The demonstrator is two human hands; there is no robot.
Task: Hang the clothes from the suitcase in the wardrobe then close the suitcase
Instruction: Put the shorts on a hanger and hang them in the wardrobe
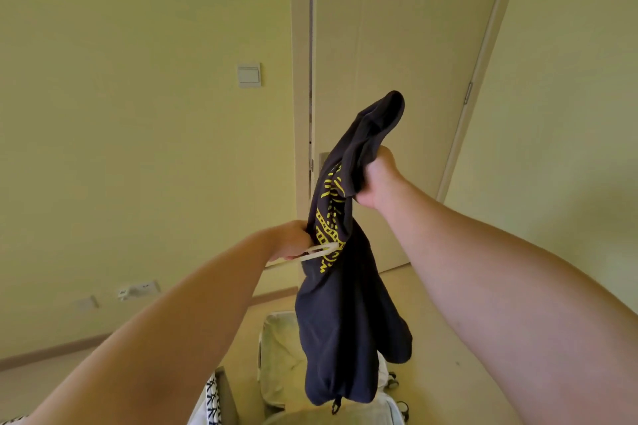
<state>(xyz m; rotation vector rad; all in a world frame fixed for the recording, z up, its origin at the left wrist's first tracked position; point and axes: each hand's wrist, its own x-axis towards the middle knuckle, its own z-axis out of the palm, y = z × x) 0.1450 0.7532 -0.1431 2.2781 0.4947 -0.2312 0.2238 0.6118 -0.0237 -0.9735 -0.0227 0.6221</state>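
Above the suitcase [276, 352], a dark, yellow-printed garment [345, 304] hangs bunched.

place: home, a plain room | walls [138, 131]: bare, pale | door [397, 62]: white, hinged, shut | light switch [249, 75] beside the door frame | power sockets [138, 290] low down | skirting board [51, 354] along the floor [435, 307] | suitcase [279, 348] open on the floor

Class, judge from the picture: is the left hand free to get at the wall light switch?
Probably not as things stand: the left hand grips a white hanger at the dark shirt, which the right hand holds up. Nothing blocks the way to the light switch.
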